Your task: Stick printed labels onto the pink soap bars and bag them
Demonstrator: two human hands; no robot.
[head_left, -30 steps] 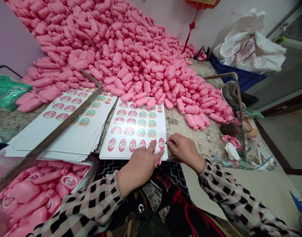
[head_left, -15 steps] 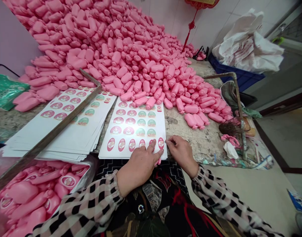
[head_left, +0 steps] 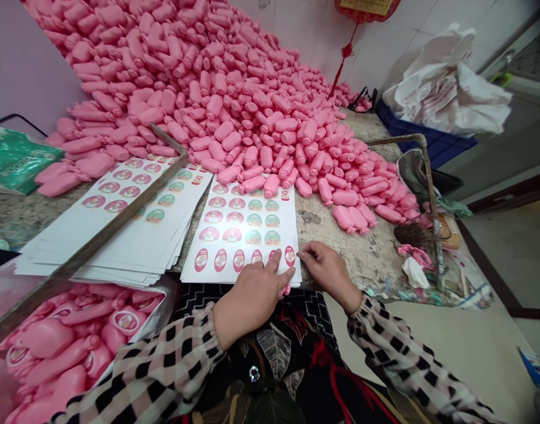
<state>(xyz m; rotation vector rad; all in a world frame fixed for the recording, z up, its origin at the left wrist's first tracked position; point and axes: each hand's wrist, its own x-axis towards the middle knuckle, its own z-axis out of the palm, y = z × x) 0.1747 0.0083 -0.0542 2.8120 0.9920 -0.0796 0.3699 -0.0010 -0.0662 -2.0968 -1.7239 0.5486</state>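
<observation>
A white sheet of labels lies at the table's front edge, with rows of pink and green arched labels and a bottom row of pink oval ones. My left hand rests over its lower right part, two fingers stretched onto the paper. The end of a small pink bottle pokes out beneath that hand, tucked in its curled fingers; most of it is hidden. At the sheet's right edge, beside the last oval label, my right hand is closed in a pinch on the paper's edge.
A huge heap of pink bottles covers the back of the table. More label sheets are stacked left, under a metal bar. Labelled bottles fill a bag at lower left. A blue crate stands at back right.
The whole view has shifted slightly to the right. Both hands keep nearly the same place on the label sheet.
</observation>
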